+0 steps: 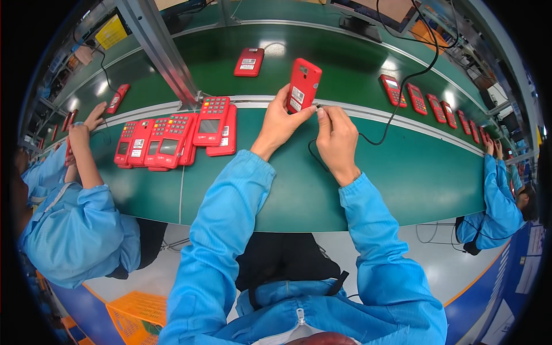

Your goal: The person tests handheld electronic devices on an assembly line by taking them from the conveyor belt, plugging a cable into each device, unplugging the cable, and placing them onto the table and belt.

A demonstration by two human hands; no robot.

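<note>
My left hand (pixel 281 122) grips a red payment terminal (pixel 305 83) upright above the bench, its back with white labels facing me. Close to the terminal's lower right edge, my right hand (pixel 338 138) pinches the end of a black cable (pixel 374 141). Whether the plug is inside the terminal or only touching it, I cannot tell. To the left of my left hand lies a group of red payment terminals (pixel 167 144), overlapping and partly stacked, some showing keypads and screens, others their labelled backs.
On the green conveyor belt (pixel 339 57) beyond the metal rail lie a face-down terminal (pixel 249 62) and a row of terminals (pixel 420 99) at right. A metal post (pixel 155 52) rises behind the pile. Co-workers in blue sit at left (pixel 86 230) and right (pixel 499 201). An orange crate (pixel 135 316) stands on the floor.
</note>
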